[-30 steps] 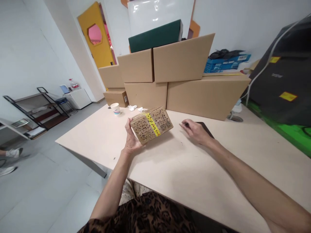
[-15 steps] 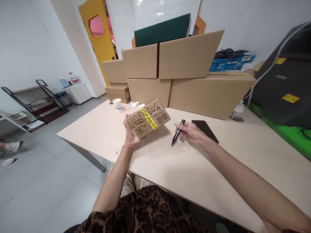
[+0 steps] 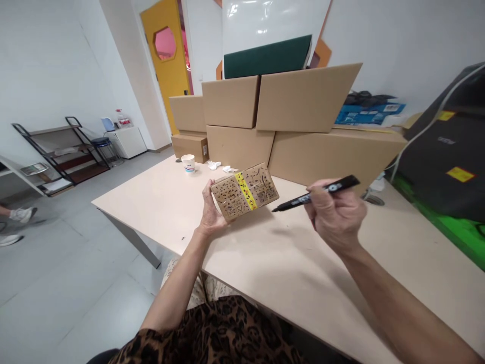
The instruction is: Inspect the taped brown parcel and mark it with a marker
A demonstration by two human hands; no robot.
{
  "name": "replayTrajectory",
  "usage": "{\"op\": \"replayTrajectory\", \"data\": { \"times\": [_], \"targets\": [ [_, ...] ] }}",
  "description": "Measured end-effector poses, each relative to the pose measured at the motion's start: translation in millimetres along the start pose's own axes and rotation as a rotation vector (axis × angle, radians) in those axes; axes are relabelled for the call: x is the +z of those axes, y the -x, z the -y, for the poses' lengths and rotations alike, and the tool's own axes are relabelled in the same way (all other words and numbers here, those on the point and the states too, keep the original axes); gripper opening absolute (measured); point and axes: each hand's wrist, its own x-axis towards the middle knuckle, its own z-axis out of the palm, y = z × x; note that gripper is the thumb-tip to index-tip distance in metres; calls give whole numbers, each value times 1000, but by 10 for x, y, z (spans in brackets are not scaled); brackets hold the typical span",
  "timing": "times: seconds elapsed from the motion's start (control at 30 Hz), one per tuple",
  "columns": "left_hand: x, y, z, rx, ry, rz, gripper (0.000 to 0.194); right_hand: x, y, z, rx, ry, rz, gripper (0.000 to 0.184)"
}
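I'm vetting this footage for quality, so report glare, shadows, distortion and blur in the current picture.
Head view: white glare spots on the whiteboard; head view: soft-edged shadows on the table, nearer the wearer than the right hand; head view: the yellow door leans, likely wide-angle distortion; head view: print on the marker too blurred to read.

The left hand point(image 3: 212, 215) holds 1 tilted, speckled box point(image 3: 245, 193) and the right hand point(image 3: 338, 215) 1 black marker point(image 3: 293, 202).
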Motion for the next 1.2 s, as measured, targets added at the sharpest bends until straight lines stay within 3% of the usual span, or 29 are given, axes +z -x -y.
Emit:
{"op": "replayTrajectory", "data": {
  "times": [0.13,0.27,0.47,0.53,0.73,0.93,1.2],
  "targets": [
    [-16,-14,-51,84,-20,67,147,96,74,-99,-192,222,8,35],
    [11,-44,-86,123,-11,68,144,81,61,-180,-239,333,58,28],
    [43,-75,-107,158,-8,91,141,93,24,-160,-75,360,366,20],
    [38,-73,-103,153,-22,101,140,107,19,-206,-34,379,398,20],
    [9,-69,-78,155,17,108,139,126,92,-406,-90,288,142,23],
    [-5,-114,-88,155,38,130,137,159,152,-492,-250,261,88,15],
    [-16,-115,-96,160,27,145,137,181,75,-573,-140,84,-58,20]
  ]
}}
